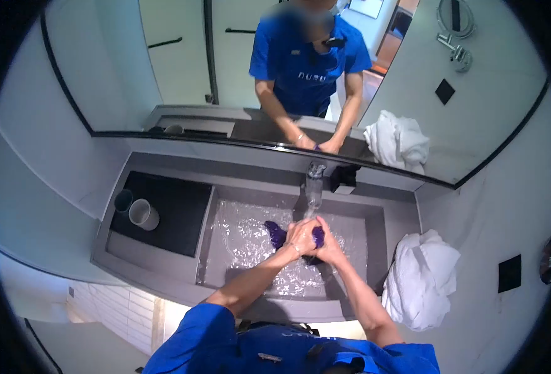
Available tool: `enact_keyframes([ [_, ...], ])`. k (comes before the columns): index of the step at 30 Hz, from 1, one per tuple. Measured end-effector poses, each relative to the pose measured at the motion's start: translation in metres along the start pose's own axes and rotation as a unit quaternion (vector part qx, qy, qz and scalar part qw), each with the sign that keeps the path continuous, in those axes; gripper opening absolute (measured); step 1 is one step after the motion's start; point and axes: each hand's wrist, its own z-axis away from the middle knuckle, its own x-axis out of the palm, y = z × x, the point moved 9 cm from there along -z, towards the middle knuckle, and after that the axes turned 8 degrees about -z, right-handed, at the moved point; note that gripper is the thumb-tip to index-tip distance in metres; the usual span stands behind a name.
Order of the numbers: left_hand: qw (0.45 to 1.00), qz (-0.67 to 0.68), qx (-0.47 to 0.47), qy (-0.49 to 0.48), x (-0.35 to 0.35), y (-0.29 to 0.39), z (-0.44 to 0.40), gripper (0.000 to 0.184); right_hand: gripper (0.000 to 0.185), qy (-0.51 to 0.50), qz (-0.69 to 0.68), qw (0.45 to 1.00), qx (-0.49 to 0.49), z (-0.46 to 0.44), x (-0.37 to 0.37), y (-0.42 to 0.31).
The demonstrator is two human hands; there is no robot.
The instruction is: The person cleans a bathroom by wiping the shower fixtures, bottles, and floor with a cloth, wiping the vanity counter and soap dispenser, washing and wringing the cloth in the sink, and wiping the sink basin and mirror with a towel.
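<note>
Closed in a joined grip of left hand (300, 235) and right hand (328, 243) around purple cloth (275, 235). Shows between the hands and trails out at left, otherwise hidden by fingers hard to separate. Held below the faucet (314, 184), over water (238, 232) in the sink (375, 230), contact unclear.

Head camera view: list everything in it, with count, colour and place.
Mirror: one, black-framed, behind basin
Basin: one, grey, centre, water inside
Faucet: one, silvery, far side
Cloth: at least one, purple, at the hands
White cup: one, on panel
Dark cup: one, beside it
Panel: one, black, left
Box: one, black, right of faucet
Towelling heap: one, white, right
Square: one, black, right wall
Round fixture: one, silvery, right edge
Shirt: one, blue, bottom
Left hand, right hand: bare, above basin
</note>
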Motion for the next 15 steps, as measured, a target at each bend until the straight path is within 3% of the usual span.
enact_keyframes([
  [1,1.0,0.001,0.009,0.024,-0.01,0.005,0.001,0.035,0.093,0.003,-0.016,0.999,0.035,-0.002,0.001,-0.01],
  [2,0.996,0.048,0.041,0.069,-0.016,0.003,0.004,0.032,0.088,-0.019,0.0,1.0,-0.013,-0.004,-0.002,-0.009],
  [4,0.997,0.046,-0.015,0.066,-0.019,-0.015,0.003,0.024,0.079,0.031,0.022,0.997,-0.067,0.003,-0.016,-0.064],
  [5,0.997,-0.012,0.009,0.07,-0.02,-0.012,0.008,0.024,0.077,0.06,-0.009,0.998,0.023,0.004,-0.028,-0.077],
  [6,0.999,0.03,0.009,0.028,-0.001,-0.024,0.008,0.024,0.068,0.066,-0.017,0.998,0.004,0.004,-0.035,-0.1],
  [8,0.988,0.029,-0.134,-0.069,0.032,-0.061,0.023,0.026,0.047,0.082,-0.061,0.992,-0.075,0.008,-0.046,-0.152],
  [12,0.961,0.011,-0.257,-0.099,0.047,-0.117,0.051,0.053,0.044,0.127,-0.154,0.97,-0.137,0.026,-0.072,-0.208],
  [15,0.934,0.012,-0.341,-0.104,0.049,-0.143,0.077,0.065,0.045,0.12,-0.097,0.972,-0.176,0.018,-0.069,-0.219],
])
